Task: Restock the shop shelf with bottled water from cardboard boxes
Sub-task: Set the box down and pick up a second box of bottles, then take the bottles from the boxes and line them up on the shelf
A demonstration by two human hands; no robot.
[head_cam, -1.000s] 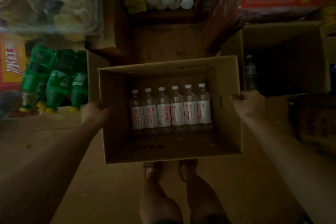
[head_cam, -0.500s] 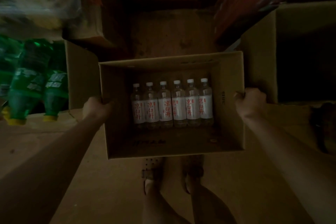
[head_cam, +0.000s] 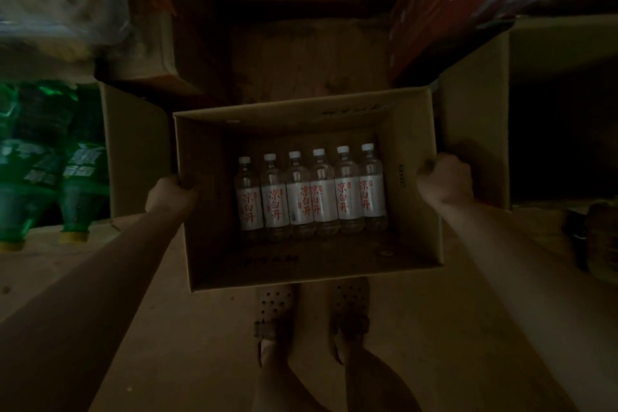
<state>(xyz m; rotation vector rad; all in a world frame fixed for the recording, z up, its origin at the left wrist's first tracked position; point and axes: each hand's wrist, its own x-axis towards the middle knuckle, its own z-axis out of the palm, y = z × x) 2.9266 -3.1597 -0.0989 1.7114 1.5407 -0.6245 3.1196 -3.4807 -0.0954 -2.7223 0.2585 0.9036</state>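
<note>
Six bottles (head_cam: 311, 191) — red "凉白开" labels — in a held box (head_cam: 414, 144).

The cardboard box (head_cam: 414, 157) is plain brown with small dark print on its inner wall. The water bottles (head_cam: 311, 191) are clear, with white caps and white labels bearing red characters. The soda bottles (head_cam: 50, 160) are green with yellow caps. The carton (head_cam: 444, 7) is red. The sandals (head_cam: 274, 311) are tan, dotted with holes.

We see the brown floor (head_cam: 174, 344) carrying our sandalled feet (head_cam: 274, 321), green bottles (head_cam: 77, 191) at the left and an open cardboard box (head_cam: 475, 144) at the right.
</note>
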